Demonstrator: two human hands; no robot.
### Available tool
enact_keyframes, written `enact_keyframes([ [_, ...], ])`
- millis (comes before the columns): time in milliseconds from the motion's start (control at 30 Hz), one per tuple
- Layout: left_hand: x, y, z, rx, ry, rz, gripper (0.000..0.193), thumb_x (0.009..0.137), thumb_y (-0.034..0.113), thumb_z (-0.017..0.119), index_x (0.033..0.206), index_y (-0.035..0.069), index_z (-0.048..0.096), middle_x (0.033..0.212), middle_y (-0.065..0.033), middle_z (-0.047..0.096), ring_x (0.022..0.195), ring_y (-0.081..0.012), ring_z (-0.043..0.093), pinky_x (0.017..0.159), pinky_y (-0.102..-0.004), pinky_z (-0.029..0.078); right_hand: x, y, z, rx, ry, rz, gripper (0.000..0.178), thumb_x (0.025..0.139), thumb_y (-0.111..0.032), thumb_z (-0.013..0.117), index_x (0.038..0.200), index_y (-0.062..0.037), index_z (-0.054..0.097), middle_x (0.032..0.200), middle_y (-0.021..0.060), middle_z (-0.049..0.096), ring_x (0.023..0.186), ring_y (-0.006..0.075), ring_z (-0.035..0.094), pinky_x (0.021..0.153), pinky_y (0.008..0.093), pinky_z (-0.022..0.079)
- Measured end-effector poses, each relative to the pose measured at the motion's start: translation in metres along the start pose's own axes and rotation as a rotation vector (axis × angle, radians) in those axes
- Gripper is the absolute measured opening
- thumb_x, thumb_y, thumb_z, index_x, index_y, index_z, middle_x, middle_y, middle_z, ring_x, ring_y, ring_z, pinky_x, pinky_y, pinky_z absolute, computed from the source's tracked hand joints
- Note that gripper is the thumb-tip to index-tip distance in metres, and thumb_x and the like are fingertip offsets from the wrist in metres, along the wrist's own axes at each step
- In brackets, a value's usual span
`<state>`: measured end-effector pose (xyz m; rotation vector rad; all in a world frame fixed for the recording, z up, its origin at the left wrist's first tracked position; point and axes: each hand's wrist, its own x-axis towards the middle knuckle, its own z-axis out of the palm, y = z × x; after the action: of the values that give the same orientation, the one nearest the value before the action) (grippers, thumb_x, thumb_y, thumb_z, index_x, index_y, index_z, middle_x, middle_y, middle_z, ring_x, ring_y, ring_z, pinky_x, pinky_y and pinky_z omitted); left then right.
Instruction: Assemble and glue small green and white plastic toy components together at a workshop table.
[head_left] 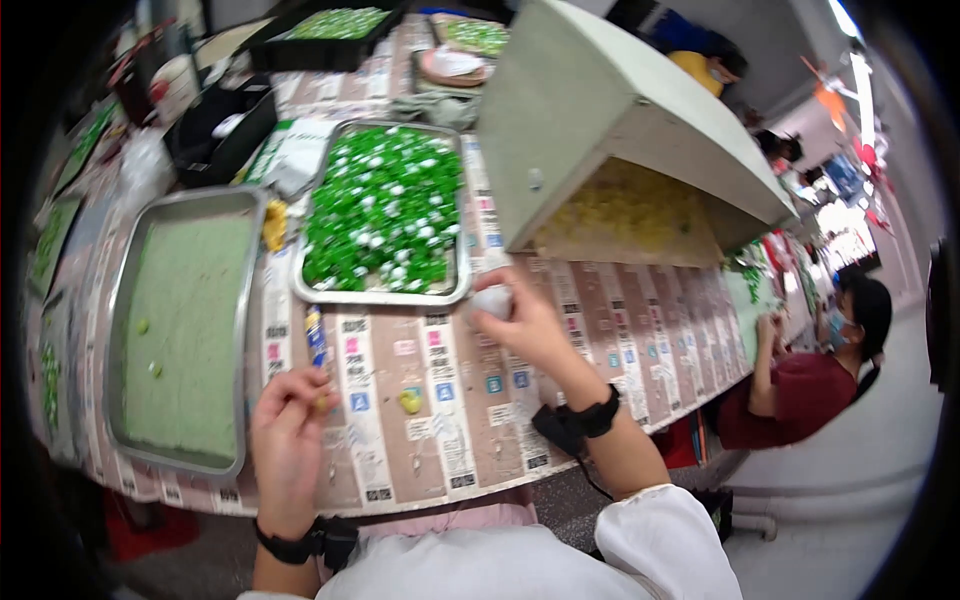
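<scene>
My left hand (290, 425) is closed over the table, thumb and fingers pinched on a small yellowish piece (323, 402) mostly hidden by the fingertips. My right hand (525, 325) is closed around a whitish rounded object (492, 300), its kind unclear, by the near right corner of a metal tray (375, 297). Many small bright green and white pieces (385, 205) fill that tray. Between my hands, a small yellow piece (410, 400) lies on the table. Left of my left hand stands a metal tray (243, 340) with a pale green bottom and two small pieces in it.
A large pale box (570, 110), its open front showing a yellowish inside, stands at the back right. A blue and yellow tube (316, 335) lies between the trays. A black tray (265, 55) of green pieces is at the back. A masked person (820, 385) sits at right.
</scene>
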<state>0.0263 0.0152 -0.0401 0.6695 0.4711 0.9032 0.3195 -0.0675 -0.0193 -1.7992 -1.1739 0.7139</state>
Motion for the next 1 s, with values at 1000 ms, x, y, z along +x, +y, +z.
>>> enact_keyframes([
  [1000, -0.008, 0.017, 0.004, 0.197, -0.053, -0.06, 0.038, 0.088, -0.002, 0.053, 0.126, -0.005, 0.046, 0.122, -0.0185, 0.053, 0.104, -0.0185, 0.056, 0.091, -0.0281, 0.05, -0.03, -0.062, 0.002, 0.247, 0.023, -0.23, 0.033, 0.077, -0.013, 0.076, 0.096, -0.0036, 0.051, 0.092, 0.0063, 0.062, 0.087, 0.015, 0.06, 0.071, 0.0293, 0.048],
])
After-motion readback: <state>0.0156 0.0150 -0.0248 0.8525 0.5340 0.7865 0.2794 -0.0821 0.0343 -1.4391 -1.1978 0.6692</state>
